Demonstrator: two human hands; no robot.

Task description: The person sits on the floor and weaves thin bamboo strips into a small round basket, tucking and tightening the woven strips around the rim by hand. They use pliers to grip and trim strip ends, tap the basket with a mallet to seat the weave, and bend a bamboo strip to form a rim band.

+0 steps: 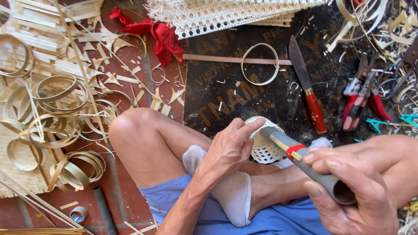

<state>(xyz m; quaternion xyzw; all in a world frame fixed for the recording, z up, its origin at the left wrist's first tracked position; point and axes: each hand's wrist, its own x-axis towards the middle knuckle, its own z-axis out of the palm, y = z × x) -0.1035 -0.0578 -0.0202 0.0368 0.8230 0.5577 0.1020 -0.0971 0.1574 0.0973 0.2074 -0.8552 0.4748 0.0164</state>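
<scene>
Right hand [348, 191], yours, was clenched around a grey tube [305, 163], thumb and fingers wrapped near its open end at the lower right. A pale strip was bound along the tube by a red band [295, 150]. The tube slanted up and left, its far end touching a small white woven basket [263, 146].

Your left hand [228, 148] was grasping that basket, fingers curled over its near side and the index finger laid along the rim beside the tube's tip. The basket sat just above your crossed legs, near the ankle, between both hands. A white sock [230, 191] covered the foot under your left forearm, and blue shorts [209, 209] showed below.

On the floor ahead lay a dark printed mat [226, 87]. On it: a thin bamboo ring [260, 64] resting over a straight wooden stick [217, 58], a knife with a red handle [307, 82], and red-handled pliers [359, 98] further right. Sheets of open cane weave [226, 15] lay at the top, with a red cloth [159, 35] just beside them. Coils of bamboo strip [54, 117] and loose shavings were spread over the red tile floor [126, 182] to your left, well apart from the hands.
</scene>
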